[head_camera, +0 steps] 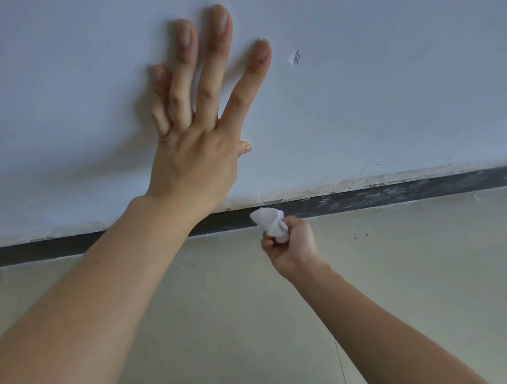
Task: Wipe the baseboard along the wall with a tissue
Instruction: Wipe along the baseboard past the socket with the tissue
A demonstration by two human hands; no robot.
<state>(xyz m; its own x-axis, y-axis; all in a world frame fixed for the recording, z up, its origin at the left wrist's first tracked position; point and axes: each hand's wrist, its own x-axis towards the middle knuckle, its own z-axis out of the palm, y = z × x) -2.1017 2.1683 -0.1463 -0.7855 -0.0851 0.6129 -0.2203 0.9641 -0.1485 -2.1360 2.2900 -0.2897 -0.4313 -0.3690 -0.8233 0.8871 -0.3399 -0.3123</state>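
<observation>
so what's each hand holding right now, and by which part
The right hand pinches a crumpled white tissue by its lower end, the free end against the dark baseboard. The left hand holds nothing; it is spread flat on the wall.

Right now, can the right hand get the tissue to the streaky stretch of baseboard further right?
Probably yes: the right hand already holds the tissue against the baseboard, and nothing blocks that stretch.
</observation>
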